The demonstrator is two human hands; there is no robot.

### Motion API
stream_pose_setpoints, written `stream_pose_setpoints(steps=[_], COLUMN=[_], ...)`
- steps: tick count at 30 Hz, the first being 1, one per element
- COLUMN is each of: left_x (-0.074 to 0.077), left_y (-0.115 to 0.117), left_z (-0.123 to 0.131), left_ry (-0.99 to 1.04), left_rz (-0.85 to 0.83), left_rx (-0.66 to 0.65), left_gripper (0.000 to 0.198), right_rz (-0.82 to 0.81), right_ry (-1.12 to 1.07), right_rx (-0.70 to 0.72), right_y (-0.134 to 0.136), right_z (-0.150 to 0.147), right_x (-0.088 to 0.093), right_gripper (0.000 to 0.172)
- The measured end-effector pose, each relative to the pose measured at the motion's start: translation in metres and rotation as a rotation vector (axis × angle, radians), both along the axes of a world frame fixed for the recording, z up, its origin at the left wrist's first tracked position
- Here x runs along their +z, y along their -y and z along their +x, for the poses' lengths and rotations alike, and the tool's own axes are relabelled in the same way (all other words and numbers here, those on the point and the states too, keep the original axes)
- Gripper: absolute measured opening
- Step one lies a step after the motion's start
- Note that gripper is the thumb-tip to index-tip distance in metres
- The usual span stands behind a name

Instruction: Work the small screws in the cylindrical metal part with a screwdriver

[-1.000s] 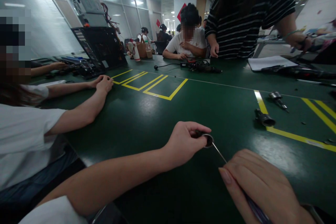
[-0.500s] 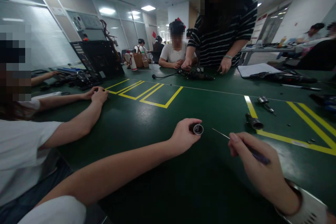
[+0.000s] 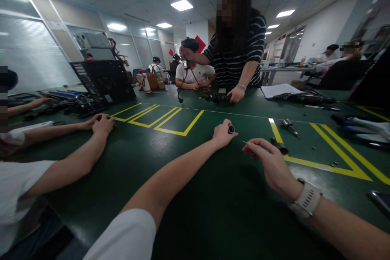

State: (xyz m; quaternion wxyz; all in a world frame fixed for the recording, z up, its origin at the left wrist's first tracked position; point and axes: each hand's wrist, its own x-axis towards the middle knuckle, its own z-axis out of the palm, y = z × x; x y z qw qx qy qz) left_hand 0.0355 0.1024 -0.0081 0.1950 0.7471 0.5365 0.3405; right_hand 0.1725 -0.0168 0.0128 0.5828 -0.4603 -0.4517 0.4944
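Observation:
My left hand is closed around a short dark metal cylinder, its hollow round end turned toward me. My right hand, with a watch on the wrist, grips a slim screwdriver-like tool, whose thin metal shaft points at the cylinder. Its tip is small and stands apart from the opening; the handle is mostly hidden by my fingers. Just beyond my right hand lies a dark hollow metal housing. Further back rests a silvery part with a thin spindle.
Yellow tape marks the green table; tiny parts lie there. Blue-handled tools are at right. A co-worker's hands work at left. Across stand a person in stripes and a seated person, near a cabled device.
Both my hands appear farther away, and the tool's tip sits nearer the cylinder. The person in stripes has raised one hand toward the seated person's head. My view has shifted right.

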Motion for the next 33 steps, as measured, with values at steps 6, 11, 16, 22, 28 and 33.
stream_pose_setpoints(steps=[6,11,16,22,28,33], left_x=[-0.003,-0.007,-0.012,-0.011,-0.009,-0.008], left_y=[0.000,0.001,-0.001,0.002,0.004,0.004], left_z=[0.017,0.011,0.011,0.012,0.011,0.012], left_ry=[0.056,0.067,0.156,0.153,-0.013,-0.056], left_rz=[-0.045,-0.031,0.004,0.045,0.119,0.121], left_rx=[-0.096,-0.194,-0.300,-0.374,-0.369,-0.416], left_gripper=[0.026,0.023,0.019,0.017,0.010,0.010], right_rz=[0.057,0.078,0.132,0.223,0.297,0.312], right_ry=[-0.180,-0.200,-0.098,0.192,0.415,0.451], right_rx=[-0.190,-0.213,-0.104,-0.097,-0.115,-0.170], right_y=[-0.034,-0.040,-0.033,-0.023,-0.016,-0.019], right_z=[0.002,0.024,0.019,0.009,0.007,0.007], right_x=[-0.001,-0.010,-0.016,-0.018,-0.015,-0.017], right_gripper=[0.025,0.023,0.013,0.019,0.019,0.014])
